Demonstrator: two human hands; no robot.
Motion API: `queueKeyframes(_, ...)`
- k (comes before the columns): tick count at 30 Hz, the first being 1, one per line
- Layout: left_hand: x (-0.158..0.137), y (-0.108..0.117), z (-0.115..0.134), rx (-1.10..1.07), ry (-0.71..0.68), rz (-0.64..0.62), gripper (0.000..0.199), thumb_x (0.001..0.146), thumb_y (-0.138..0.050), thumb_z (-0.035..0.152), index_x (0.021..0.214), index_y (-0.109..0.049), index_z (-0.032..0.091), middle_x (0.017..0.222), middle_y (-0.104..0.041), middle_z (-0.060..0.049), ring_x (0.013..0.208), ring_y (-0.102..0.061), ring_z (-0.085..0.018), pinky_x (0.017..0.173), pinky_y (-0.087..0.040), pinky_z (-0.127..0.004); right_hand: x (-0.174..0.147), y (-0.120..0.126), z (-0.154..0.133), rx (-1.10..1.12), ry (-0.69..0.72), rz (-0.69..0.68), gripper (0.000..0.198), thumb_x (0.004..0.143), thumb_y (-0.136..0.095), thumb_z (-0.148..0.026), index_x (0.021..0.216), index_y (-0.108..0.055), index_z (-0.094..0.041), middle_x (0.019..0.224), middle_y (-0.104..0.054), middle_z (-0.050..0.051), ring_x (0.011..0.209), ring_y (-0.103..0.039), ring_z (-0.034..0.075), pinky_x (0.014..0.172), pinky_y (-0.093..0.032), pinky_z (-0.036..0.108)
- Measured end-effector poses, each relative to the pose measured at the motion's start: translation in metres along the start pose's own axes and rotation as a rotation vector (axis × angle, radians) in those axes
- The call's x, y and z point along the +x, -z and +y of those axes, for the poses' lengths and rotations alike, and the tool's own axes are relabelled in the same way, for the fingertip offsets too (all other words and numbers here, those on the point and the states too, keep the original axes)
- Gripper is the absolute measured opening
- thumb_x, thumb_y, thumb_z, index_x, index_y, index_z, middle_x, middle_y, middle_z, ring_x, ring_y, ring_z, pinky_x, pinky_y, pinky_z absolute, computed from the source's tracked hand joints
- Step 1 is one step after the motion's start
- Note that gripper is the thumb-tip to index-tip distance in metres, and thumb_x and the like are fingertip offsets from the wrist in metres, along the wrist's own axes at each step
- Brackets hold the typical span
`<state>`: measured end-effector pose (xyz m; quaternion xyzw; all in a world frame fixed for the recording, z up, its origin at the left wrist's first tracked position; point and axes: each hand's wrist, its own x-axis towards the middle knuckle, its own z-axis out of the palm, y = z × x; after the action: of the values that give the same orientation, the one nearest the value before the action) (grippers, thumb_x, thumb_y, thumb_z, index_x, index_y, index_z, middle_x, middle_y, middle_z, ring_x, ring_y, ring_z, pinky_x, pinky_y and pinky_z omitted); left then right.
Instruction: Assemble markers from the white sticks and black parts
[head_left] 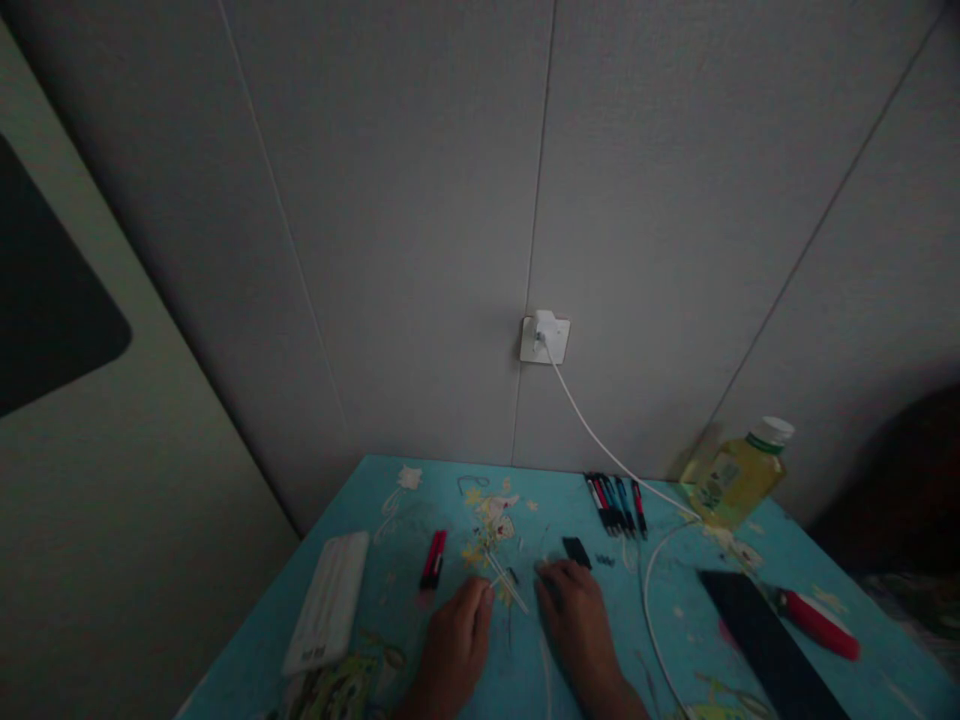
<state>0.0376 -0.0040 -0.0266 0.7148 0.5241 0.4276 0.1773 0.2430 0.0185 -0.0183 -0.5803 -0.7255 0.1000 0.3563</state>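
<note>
My left hand [459,635] is closed at the front of the table, thumb and forefinger pinching what looks like a thin white stick. Just beyond its fingertips lie more slim white sticks [511,585], perhaps pen refills, with a small dark piece [513,575] beside them. To the right, my right hand [576,615] rests low over the tabletop with its fingers curled together; whatever they hold, if anything, is too small to make out. A small black block [576,551] lies just past its knuckles, and tiny dark parts [605,560] are scattered to the right of that.
Several pens [616,506] lie in a row at the back. Red-and-black pen parts [433,562] and a white box [328,600] are on the left. A white cable [592,430] crosses toward a yellow bottle [739,475]. A dark strip [765,640] and red-handled tool [819,622] lie right.
</note>
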Motion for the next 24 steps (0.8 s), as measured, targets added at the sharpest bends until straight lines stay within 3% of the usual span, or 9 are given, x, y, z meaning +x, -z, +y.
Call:
queueKeyframes(7,-0.003,-0.004,-0.005,0.143,-0.077,-0.036,0.026,0.101,-0.045,0.031,0.079,-0.058,0.025,0.07,-0.064,-0.001,0.063,-0.064,-0.016,0.063,-0.047,-0.023,-0.001,-0.008,0.007,-0.07,0.014,0.006,0.016,0.091,-0.057,-0.021,0.091,-0.072,-0.026,0.089,-0.068,0.007,0.086,-0.063,0.024,0.083,-0.047,0.035)
queueKeyframes(10,0.0,-0.005,-0.015,0.219,-0.172,-0.064,0.018,0.1,-0.045,0.027,0.101,-0.063,0.027,0.08,-0.071,-0.002,0.07,-0.069,-0.018,0.066,-0.05,-0.025,-0.002,-0.013,0.012,-0.067,0.006,0.019,0.017,0.092,-0.056,-0.02,0.087,-0.071,-0.025,0.09,-0.067,0.007,0.086,-0.062,0.023,0.082,-0.046,0.034)
queueKeyframes(12,0.003,-0.003,-0.022,0.283,-0.249,-0.085,0.029,0.099,-0.043,0.021,0.121,-0.059,0.03,0.086,-0.074,-0.002,0.073,-0.071,-0.02,0.067,-0.052,-0.027,-0.003,-0.018,0.016,-0.066,-0.001,0.043,0.018,0.093,-0.055,-0.02,0.086,-0.071,-0.025,0.091,-0.067,0.007,0.086,-0.062,0.023,0.082,-0.046,0.034)
queueKeyframes(14,0.004,-0.001,-0.025,0.374,-0.285,-0.078,0.039,0.097,-0.041,0.013,0.127,-0.057,0.032,0.086,-0.073,-0.002,0.071,-0.07,-0.02,0.065,-0.051,-0.028,-0.003,-0.022,0.019,-0.057,0.003,0.063,0.02,0.094,-0.052,-0.022,0.087,-0.071,-0.026,0.095,-0.067,0.008,0.089,-0.062,0.024,0.083,-0.045,0.035)
queueKeyframes(18,0.005,0.006,-0.012,0.442,-0.228,-0.068,0.033,0.093,-0.046,0.013,0.116,-0.062,0.03,0.098,-0.071,-0.005,0.077,-0.069,-0.022,0.068,-0.049,-0.031,-0.003,-0.019,0.013,0.078,-0.038,0.061,0.021,0.097,-0.05,-0.031,0.092,-0.069,-0.024,0.098,-0.069,0.009,0.089,-0.062,0.026,0.084,-0.046,0.038)
queueKeyframes(21,0.007,0.01,0.002,0.374,-0.161,-0.114,0.014,0.095,-0.05,0.022,0.09,-0.063,0.025,0.082,-0.067,-0.005,0.074,-0.065,-0.022,0.066,-0.045,-0.031,-0.003,-0.01,-0.003,0.315,-0.116,0.011,0.026,0.1,-0.045,-0.037,0.097,-0.065,-0.022,0.094,-0.07,0.008,0.086,-0.064,0.023,0.081,-0.049,0.034)
queueKeyframes(24,0.009,0.01,0.007,0.275,-0.158,-0.11,0.016,0.096,-0.055,0.029,0.081,-0.061,0.025,0.074,-0.064,-0.003,0.066,-0.063,-0.02,0.06,-0.04,-0.028,-0.002,0.0,-0.021,0.503,-0.124,-0.049,0.026,0.1,-0.046,-0.039,0.097,-0.066,-0.022,0.095,-0.07,0.007,0.088,-0.065,0.022,0.081,-0.051,0.031)
